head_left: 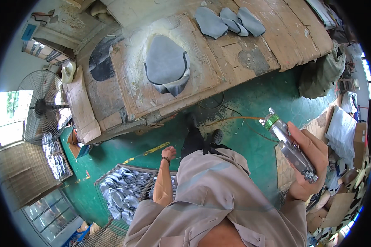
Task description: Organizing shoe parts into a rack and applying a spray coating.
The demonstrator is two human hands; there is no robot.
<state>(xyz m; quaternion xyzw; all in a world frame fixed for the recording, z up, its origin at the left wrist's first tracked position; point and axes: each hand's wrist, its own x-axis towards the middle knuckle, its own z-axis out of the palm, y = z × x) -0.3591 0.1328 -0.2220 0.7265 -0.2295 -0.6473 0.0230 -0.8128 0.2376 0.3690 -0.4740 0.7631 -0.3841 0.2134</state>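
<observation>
Held up at the right, my right hand (311,164) is closed around a metal spray gun (285,144) with a green ring near its nozzle end. An orange hose (231,118) runs across the floor behind it. Down by my left side hangs my left hand (169,153), a beaded bracelet at its wrist; its fingers are loosely curled and nothing shows in them. On the workbench ahead lies a stack of grey rounded fabric pieces (165,59) with dark edges, surrounded by pale residue on a cardboard sheet (206,84). Neither hand touches the stack.
Several more grey pieces (211,22) lie at the bench's far side. A wire rack (119,191) full of grey pieces stands at my left, below a large fan (40,107). Cardboard and plastic-wrapped bundles (341,133) crowd the right side.
</observation>
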